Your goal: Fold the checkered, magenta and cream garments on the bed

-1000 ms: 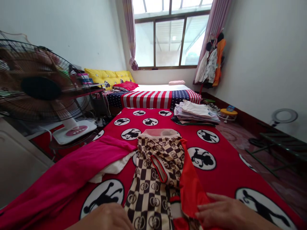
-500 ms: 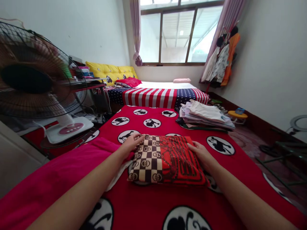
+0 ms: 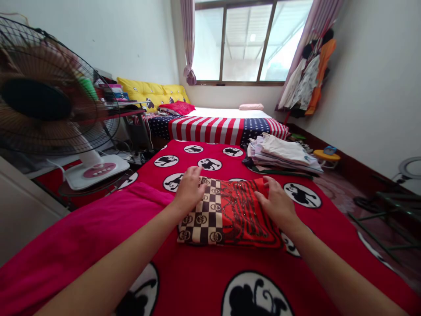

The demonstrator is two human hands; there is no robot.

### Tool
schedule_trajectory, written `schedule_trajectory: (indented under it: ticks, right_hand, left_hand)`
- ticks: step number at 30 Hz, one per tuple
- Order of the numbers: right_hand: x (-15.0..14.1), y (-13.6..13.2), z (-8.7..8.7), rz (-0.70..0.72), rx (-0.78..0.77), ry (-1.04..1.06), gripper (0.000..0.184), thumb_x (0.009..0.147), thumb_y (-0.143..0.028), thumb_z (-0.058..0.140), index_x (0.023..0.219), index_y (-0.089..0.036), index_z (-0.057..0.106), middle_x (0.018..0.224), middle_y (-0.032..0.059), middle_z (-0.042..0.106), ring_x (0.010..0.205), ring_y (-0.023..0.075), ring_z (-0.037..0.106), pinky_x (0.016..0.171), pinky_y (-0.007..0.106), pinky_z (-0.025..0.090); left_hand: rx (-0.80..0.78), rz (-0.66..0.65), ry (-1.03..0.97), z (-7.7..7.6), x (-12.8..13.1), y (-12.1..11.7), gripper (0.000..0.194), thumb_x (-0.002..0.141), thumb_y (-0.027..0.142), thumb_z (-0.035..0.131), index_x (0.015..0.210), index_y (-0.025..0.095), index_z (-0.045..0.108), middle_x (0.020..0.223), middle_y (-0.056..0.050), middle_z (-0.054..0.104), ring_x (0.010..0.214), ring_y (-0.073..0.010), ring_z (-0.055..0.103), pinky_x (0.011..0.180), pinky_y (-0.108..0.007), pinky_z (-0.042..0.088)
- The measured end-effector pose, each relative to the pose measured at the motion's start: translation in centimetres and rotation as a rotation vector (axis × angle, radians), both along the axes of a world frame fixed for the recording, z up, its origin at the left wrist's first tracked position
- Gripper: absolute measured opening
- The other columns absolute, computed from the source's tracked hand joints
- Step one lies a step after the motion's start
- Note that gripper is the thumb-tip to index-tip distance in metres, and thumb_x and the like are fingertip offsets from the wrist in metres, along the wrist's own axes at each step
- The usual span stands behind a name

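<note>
A folded garment (image 3: 226, 215), checkered beige and brown on its left and red with dark glittery lines on its right, lies flat on the red blanket (image 3: 250, 263) printed with white circles. Over its upper left corner is my left hand (image 3: 190, 189), fingers extended and thumb apart, gripping nothing. My right hand (image 3: 276, 204) hovers at the upper right edge, open, with the thumb spread from the fingers. Whether the fingertips touch the cloth I cannot tell. A bright pink cloth (image 3: 108, 224) spreads out left of the garment, partly behind my left forearm.
A stack of folded clothes (image 3: 286, 153) sits at the blanket's far right. On the left stands an electric fan (image 3: 36, 98). Behind is a bed with a striped cover (image 3: 207, 131); a yellow stool (image 3: 326, 155) and a green metal frame (image 3: 378, 224) stand at the right.
Both hands have lifted from the garment's side edges and shifted inward over its upper corners. The garment stays in place; the view has tilted slightly.
</note>
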State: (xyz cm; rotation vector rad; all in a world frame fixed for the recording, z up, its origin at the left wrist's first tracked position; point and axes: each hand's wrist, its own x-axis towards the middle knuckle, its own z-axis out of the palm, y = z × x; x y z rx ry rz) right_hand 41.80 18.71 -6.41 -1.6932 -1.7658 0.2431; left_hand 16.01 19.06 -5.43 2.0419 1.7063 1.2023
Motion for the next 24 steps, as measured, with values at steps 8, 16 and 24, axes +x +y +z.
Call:
schedule_trajectory:
  ticks: [8,16,24]
  right_hand:
    - [-4.5,-0.8,-1.6,0.274,-0.049,-0.497,0.054,0.096,-0.045,0.031,0.144,-0.022,0.04,0.152,0.0071,0.035,0.142,0.0275,0.024,0.113,0.053,0.016]
    - [-2.5,0.2,-4.7,0.19,-0.105,-0.543,0.066,0.091,-0.066,0.025,0.145,-0.031,0.037,0.156,0.0048,0.026,0.144,0.0284,0.018,0.111,0.055,0.018]
    - [-3.3,0.9,-2.4,0.236,-0.302,-0.527,0.073,0.089,-0.07,0.022,0.148,-0.029,0.032,0.158,0.0058,0.02,0.145,0.0308,0.015,0.111,0.06,0.014]
  left_hand:
    - [-0.184,-0.131,0.538,-2.5,5.5,-2.8,0.052,0.092,0.042,0.044,0.139,0.021,0.046,0.149,-0.012,0.04,0.139,-0.0317,0.03,0.113,-0.056,0.018]
    - [-0.141,-0.001,0.553,-5.5,3.8,-2.4,0.067,0.084,0.069,0.04,0.141,0.034,0.043,0.153,-0.008,0.034,0.141,-0.0342,0.025,0.114,-0.055,0.014]
    - [-0.246,-0.048,0.52,-3.6,4.3,-1.8,0.066,0.088,0.067,0.033,0.139,0.027,0.047,0.153,-0.011,0.031,0.141,-0.0334,0.026,0.112,-0.054,0.019]
